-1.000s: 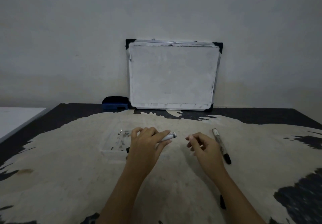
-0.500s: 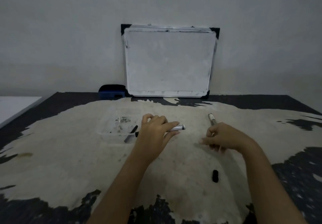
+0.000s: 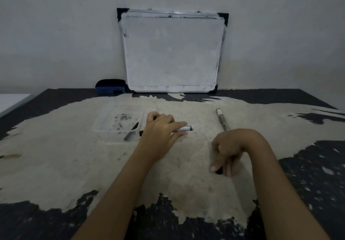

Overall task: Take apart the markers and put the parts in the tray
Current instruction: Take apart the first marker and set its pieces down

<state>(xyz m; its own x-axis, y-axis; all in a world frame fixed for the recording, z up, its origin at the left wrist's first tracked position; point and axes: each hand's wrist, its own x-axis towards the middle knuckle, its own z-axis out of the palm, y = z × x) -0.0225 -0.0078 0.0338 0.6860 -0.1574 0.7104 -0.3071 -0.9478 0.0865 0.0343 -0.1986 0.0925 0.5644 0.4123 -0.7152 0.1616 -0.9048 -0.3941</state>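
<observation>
My left hand (image 3: 160, 131) grips a white marker barrel (image 3: 185, 128) that points right, its dark rear end sticking out beside the tray. My right hand (image 3: 226, 151) is bent down over the table, fingertips pinching a small black cap (image 3: 218, 171). A second marker (image 3: 222, 119) lies on the table beyond my right hand, its near end hidden by the wrist. The clear plastic tray (image 3: 104, 126) sits left of my left hand, with a dark marker part (image 3: 131, 131) lying inside near its right corner.
A whiteboard (image 3: 172, 51) leans against the wall at the back. A blue eraser (image 3: 110, 88) lies beside its lower left corner. The table top (image 3: 56, 165) is worn pale in the middle and black at its edges.
My right hand pulled back from the second marker toward me and came down on the black cap. My left hand kept hold of the barrel.
</observation>
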